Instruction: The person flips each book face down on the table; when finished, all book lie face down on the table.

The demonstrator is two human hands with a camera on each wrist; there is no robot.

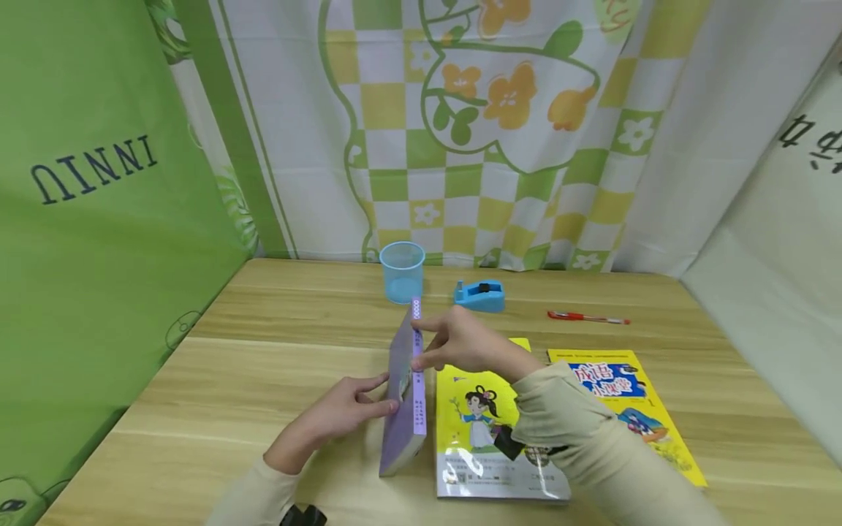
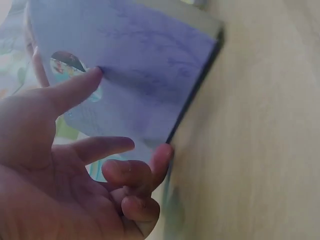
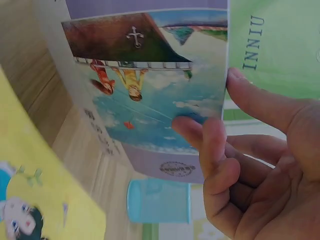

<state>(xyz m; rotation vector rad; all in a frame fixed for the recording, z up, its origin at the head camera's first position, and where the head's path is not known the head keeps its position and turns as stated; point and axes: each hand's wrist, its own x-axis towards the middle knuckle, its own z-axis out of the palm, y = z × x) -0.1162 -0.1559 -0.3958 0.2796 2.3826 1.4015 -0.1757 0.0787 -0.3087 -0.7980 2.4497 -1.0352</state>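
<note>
A purple book [image 1: 403,409] stands tilted on edge above the table, its spine turned up toward the head camera. My left hand [image 1: 342,409] holds it from the left, thumb on the purple cover and fingers at its edge. In the left wrist view that thumb [image 2: 82,89] touches the cover near an oval picture. My right hand [image 1: 470,343] pinches the book near its spine, thumb and index finger apart along it. The right wrist view shows the illustrated cover [image 3: 150,100], upside down, with the index fingertip in front of it.
Right of the purple book lies a yellow book [image 1: 454,431], partly under my right forearm. Another yellow book [image 1: 658,416] lies farther right. Behind are a blue mesh cup [image 1: 403,274], a blue tape dispenser [image 1: 480,296] and a red pen [image 1: 588,318]. Curtains surround the wooden table [image 1: 197,394].
</note>
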